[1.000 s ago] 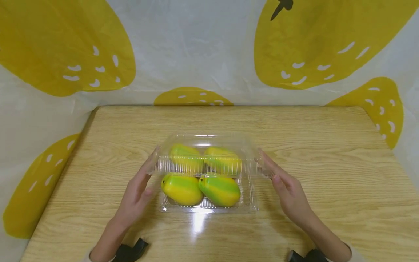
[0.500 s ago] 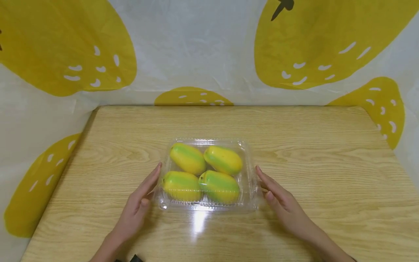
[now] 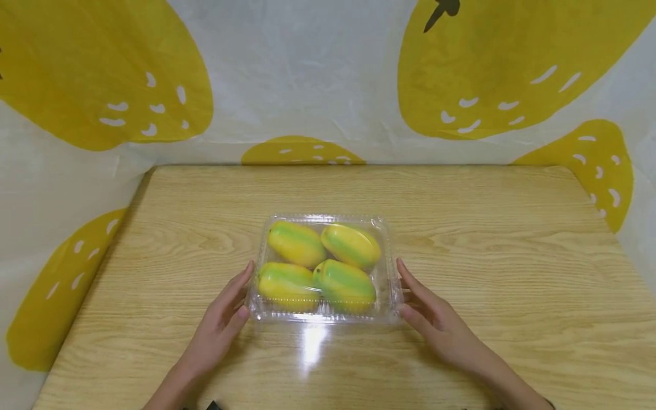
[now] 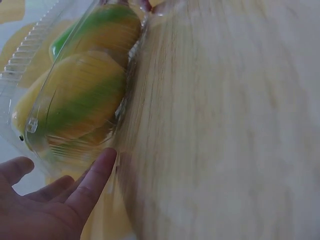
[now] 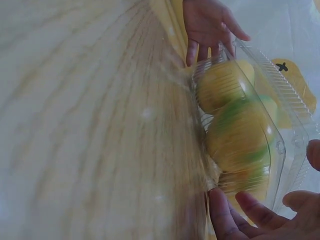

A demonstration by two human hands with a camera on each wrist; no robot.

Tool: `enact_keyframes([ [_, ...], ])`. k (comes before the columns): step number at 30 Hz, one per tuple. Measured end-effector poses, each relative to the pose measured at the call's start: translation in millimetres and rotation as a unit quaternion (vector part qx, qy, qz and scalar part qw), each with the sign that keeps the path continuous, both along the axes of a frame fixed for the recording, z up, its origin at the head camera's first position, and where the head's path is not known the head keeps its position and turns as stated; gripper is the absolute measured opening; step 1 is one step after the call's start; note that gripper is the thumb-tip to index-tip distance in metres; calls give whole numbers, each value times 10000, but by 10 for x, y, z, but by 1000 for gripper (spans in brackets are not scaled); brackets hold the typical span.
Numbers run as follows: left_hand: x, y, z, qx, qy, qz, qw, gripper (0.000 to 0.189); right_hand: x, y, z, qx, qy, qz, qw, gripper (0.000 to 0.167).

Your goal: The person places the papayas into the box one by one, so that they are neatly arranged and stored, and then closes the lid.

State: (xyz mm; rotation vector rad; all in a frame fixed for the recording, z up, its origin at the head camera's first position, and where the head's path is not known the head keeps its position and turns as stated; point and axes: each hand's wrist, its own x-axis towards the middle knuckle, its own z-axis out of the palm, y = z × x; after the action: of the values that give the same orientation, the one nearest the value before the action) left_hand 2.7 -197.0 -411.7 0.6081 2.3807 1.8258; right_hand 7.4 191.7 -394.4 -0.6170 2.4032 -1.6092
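A clear plastic clamshell box (image 3: 386,285) sits mid-table with its lid down over several yellow-green, mango-like fruits (image 3: 292,245). My left hand (image 3: 220,322) is at the box's left side, fingers extended along it and thumb near its front corner. On the opposite side my right hand (image 3: 435,319) mirrors it, fingertips right at the wall. In the left wrist view, straight fingers (image 4: 92,185) reach the box's lower edge. The right wrist view has the right fingertips (image 5: 220,200) low by the base, with the left hand (image 5: 210,22) at the far end.
The wood-grain table (image 3: 512,228) extends around the box on every side. Behind it and along its sides hangs a white cloth (image 3: 307,74) printed with large yellow fruit shapes.
The lid, half raised a second ago, has come down over the fruits. Both hands moved toward the near side with it, then drew in closer to the box, which shifted slightly away from me.
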Motion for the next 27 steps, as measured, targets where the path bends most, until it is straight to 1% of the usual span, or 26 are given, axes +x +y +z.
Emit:
enact_keyframes([
  [5, -33, 27, 6, 38, -72, 135, 9999, 63, -40, -21, -3, -27, -46, -38, 10000, 69],
  [11, -61, 60, 0, 153, -91, 191, 9997, 64, -66, -38, 14, -10, -142, -164, 9998, 71],
  [16, -71, 79, 0, 190, -156, 279, 9993, 63, -78, -57, 25, -274, -255, -158, 9992, 71],
  [18, -70, 85, -3, 275, -225, 289, 9990, 62, -84, -69, 23, -479, -366, -132, 9981, 70],
  [20, -68, 96, -4, 537, -384, 241, 9975, 61, -89, -81, 16, -742, -526, -87, 9958, 69],
  [23, -63, 122, -16, 1045, -624, 38, 9926, 59, -96, -99, 1, -1084, -701, -60, 9916, 69],
  [26, -60, 166, -24, 1507, -689, -108, 9861, 57, -99, -114, -14, -1301, -788, -87, 9883, 69],
  [27, -60, 182, -32, 1626, -659, -148, 9844, 57, -100, -119, -18, -1332, -791, -128, 9878, 69],
])
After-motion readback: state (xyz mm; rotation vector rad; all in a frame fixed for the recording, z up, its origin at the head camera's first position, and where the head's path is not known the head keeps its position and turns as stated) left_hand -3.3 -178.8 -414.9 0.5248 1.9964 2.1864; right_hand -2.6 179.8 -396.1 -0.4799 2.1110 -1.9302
